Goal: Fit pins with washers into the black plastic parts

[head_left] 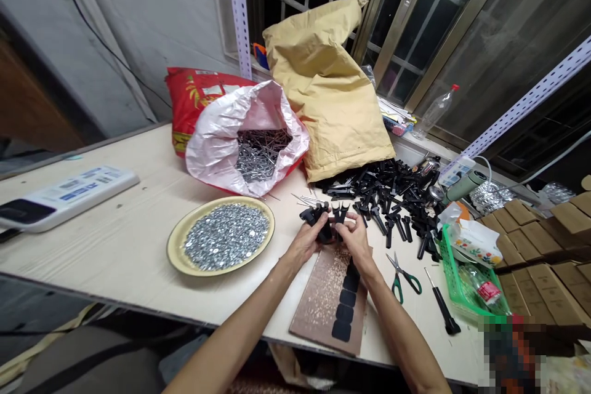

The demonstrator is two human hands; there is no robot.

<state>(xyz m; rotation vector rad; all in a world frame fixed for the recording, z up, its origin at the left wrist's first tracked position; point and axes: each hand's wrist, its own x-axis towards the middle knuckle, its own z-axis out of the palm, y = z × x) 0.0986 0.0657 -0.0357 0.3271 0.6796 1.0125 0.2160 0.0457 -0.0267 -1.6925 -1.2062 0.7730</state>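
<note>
My left hand (305,242) is closed around several black plastic pieces (310,215), with thin metal nails or pins poking out towards the far left. My right hand (355,241) pinches another black plastic piece (340,213), its forked end pointing up. The two hands are close together above the far end of a brown board (314,311). A row of black rounded squares (342,330) lies along the board's right side. Fingers partly hide the held pieces, so their exact kind does not show.
Left of my hands stand a yellowish bowl of metal washers (226,237) and an open sack of nails (263,157). Beyond are a brown paper sack (337,86) and a black parts pile (392,188). Scissors (406,280), a screwdriver (444,305) and a green basket (455,280) lie right.
</note>
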